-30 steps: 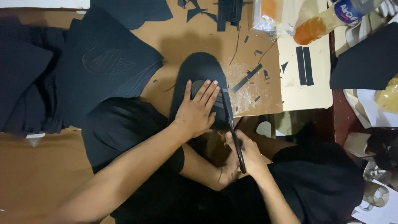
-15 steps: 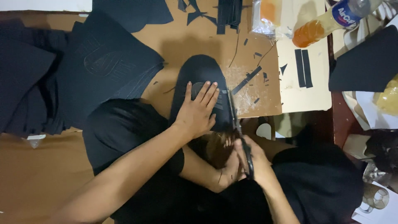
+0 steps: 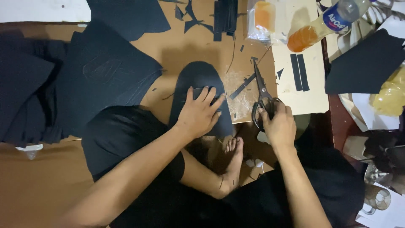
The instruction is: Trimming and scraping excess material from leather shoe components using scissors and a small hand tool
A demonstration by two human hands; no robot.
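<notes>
Two hands work here: one left hand [image 3: 198,116] and one right hand [image 3: 278,124]. There is one pair of scissors [image 3: 262,95] and one rounded black cut piece [image 3: 201,90]. Two narrow black strips [image 3: 299,72] lie side by side on one cream sheet [image 3: 310,99]. One bottle of orange drink [image 3: 322,26] and one clear bag [image 3: 265,19] lie at the top. One bare foot [image 3: 233,162] shows below.

A dark, round-topped sole-shaped piece of black sheet material [image 3: 198,84] lies flat under the left grip [image 3: 198,115]. Black-handled metal scissors [image 3: 262,95], blades shut and pointing away, sit in the right grip [image 3: 278,122].
</notes>
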